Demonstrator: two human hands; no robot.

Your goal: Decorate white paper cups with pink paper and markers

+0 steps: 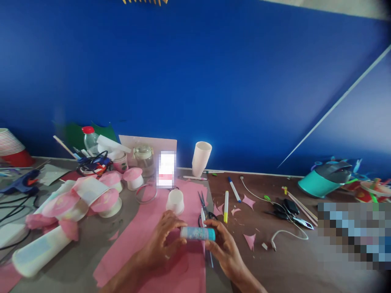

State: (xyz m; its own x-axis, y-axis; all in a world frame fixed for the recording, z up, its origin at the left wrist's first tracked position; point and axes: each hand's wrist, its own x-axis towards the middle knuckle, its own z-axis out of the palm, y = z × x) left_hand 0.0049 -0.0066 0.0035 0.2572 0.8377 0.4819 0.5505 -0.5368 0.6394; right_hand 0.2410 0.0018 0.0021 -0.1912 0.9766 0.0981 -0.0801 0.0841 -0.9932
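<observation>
A glue stick (198,233) with a pale printed label and a teal end lies level between my two hands. My left hand (165,238) pinches its left end with thumb and fingers. The teal end is gripped by my right hand (224,246). Under both hands spreads a large pink paper sheet (137,252). Just beyond my left hand a small white paper cup (175,202) stands on the sheet. Black-handled scissors (206,211) lie close behind my right hand, partly covered by it.
Pink-and-white paper cup pieces (91,191) pile up at left. A stack of white cups (202,158) stands by the blue wall. Markers (226,206), pink scraps (249,241) and a white cable (288,231) lie at right, before a teal container (320,179).
</observation>
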